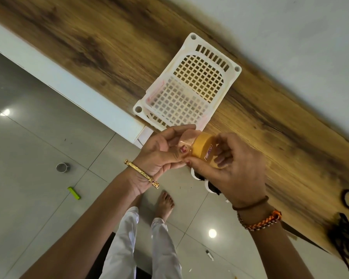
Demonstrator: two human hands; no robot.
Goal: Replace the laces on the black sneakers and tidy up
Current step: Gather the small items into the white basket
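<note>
My right hand [230, 168] grips a roll of yellowish tape [205, 149] near the table's front edge. My left hand [163, 152] pinches the loose clear end of the tape [186, 138] pulled off the roll. Black sneakers with white soles [208, 185] peek out just below my right hand, mostly hidden by it. A heap of dark laces [347, 232] lies on the wooden table [109, 47] at the far right.
A white plastic lattice basket [189, 81] stands on the table just beyond my hands. On the tiled floor lie a small steel cup [62, 167], a green strip [74, 193] and a small white item [209, 255]. My bare feet [165, 204] stand below.
</note>
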